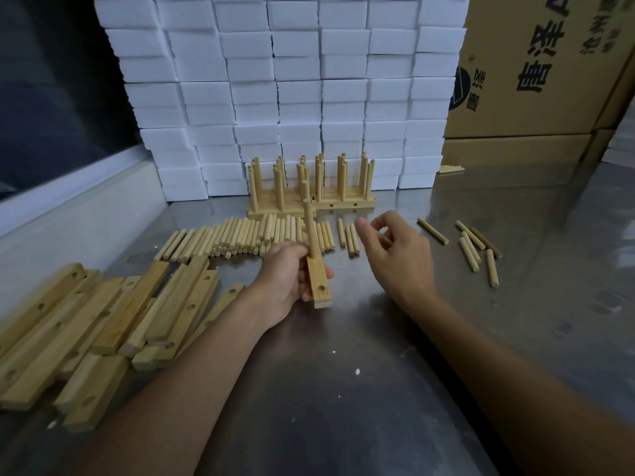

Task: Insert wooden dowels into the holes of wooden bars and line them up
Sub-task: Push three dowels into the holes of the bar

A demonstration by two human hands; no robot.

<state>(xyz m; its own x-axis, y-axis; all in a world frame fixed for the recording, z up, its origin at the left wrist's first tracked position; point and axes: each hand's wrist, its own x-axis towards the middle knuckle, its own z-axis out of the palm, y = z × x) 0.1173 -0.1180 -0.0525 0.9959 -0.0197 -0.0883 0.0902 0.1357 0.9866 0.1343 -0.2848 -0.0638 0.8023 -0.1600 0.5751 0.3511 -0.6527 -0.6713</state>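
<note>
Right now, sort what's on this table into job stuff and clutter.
Job:
- bar with one dowel in, held by left hand
- right hand, holding nothing
- loose dowels
- bar pile
- finished bars lined up

Clutter:
- foam blocks
- cartons

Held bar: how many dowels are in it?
1: one dowel stands in the bar gripped by the left hand. The near hole is empty; the hand may hide more.
</note>
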